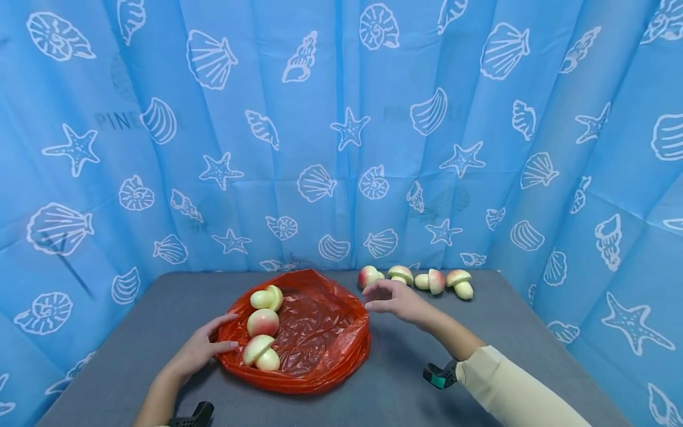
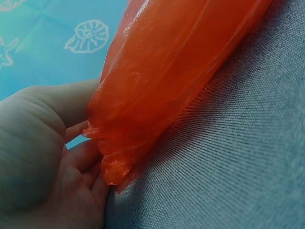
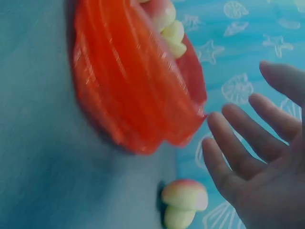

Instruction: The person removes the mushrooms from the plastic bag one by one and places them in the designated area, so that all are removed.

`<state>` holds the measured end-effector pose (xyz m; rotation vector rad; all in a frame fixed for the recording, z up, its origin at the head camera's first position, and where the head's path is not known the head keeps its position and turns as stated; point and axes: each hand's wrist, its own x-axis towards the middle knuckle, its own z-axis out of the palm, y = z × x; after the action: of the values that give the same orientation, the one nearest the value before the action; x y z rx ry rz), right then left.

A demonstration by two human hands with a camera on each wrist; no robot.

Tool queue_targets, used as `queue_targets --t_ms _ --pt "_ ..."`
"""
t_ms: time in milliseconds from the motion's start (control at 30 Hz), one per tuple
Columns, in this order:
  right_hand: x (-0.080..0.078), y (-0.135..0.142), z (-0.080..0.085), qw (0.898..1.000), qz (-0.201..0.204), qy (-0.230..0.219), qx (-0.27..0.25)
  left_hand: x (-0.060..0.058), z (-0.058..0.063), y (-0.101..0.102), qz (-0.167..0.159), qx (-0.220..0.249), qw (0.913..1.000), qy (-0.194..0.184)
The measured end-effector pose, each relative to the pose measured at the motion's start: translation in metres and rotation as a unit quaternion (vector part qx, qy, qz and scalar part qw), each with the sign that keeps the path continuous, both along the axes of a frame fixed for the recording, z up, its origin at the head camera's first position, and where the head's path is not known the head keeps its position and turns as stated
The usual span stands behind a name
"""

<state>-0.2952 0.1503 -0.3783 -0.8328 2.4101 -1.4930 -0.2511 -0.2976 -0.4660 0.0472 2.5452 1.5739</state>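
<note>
A red plastic bag [image 1: 325, 320] lies spread with its mouth up, and three toy mushrooms [image 1: 263, 322] with pale stems and pinkish caps sit along its left inner side. At the bag's left rim, my left hand [image 1: 197, 350] holds the edge; in the left wrist view the red film [image 2: 147, 71] passes between thumb and fingers, hiding the thumb's tip. My right hand [image 1: 397, 301] hovers beside the right rim, holding nothing. Its fingers are spread and relaxed in the right wrist view, near a mushroom [image 3: 185, 200] that lies outside the bag.
Several more toy mushrooms [image 1: 429, 280] lie in a row along the far edge of the grey cloth-covered table [image 1: 405, 379], right of the bag. A blue curtain [image 1: 341, 148] with white shell and starfish prints hangs behind and at both sides.
</note>
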Motion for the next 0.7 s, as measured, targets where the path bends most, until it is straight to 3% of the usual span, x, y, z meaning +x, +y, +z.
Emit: queue_targets --t_ms 133,300,700 --pt "0.001 -0.017 0.011 0.996 0.074 -0.025 0.03 0.0 0.0 0.0 -0.002 0.0 1.0 0.005" --pt "-0.001 -0.035 0.026 0.984 0.153 -0.042 0.082 0.0 0.001 0.0 -0.005 0.0 1.0 0.007" --pt "-0.008 -0.086 0.039 0.957 0.225 -0.059 0.171 0.0 0.0 -0.001 -0.005 0.008 0.9999 0.005"
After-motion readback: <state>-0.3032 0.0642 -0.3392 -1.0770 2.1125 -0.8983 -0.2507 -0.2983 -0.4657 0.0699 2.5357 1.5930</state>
